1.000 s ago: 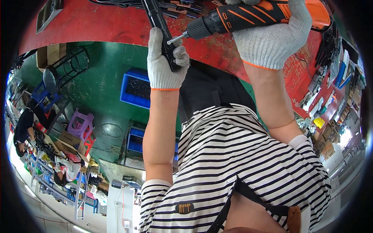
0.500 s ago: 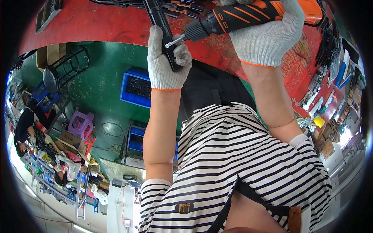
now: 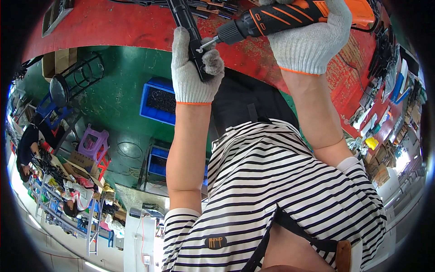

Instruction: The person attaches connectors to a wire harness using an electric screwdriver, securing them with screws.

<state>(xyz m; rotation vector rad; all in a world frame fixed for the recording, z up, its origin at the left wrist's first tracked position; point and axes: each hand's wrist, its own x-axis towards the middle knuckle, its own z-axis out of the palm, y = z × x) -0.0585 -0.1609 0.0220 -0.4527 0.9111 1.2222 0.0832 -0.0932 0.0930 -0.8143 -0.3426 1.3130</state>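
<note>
My left hand (image 3: 194, 68), in a white knit glove, grips a long black bar-shaped part (image 3: 185, 20) lying on the red worktable (image 3: 113, 27). My right hand (image 3: 312, 38), also gloved, holds an orange and black power screwdriver (image 3: 276, 19). Its metal bit (image 3: 207, 44) touches the black part just above my left fingers. My striped shirt fills the lower middle of the view.
A blue crate (image 3: 158, 99) of small dark parts stands on the green floor, a second blue crate (image 3: 158, 161) below it. A black stool (image 3: 72, 77) and a purple stool (image 3: 93, 145) are at left. Other people (image 3: 27, 145) work at far left. Tools line the table's right edge (image 3: 389, 59).
Both hands and the screwdriver have shifted slightly up and right along the black part; the bit stays on it.
</note>
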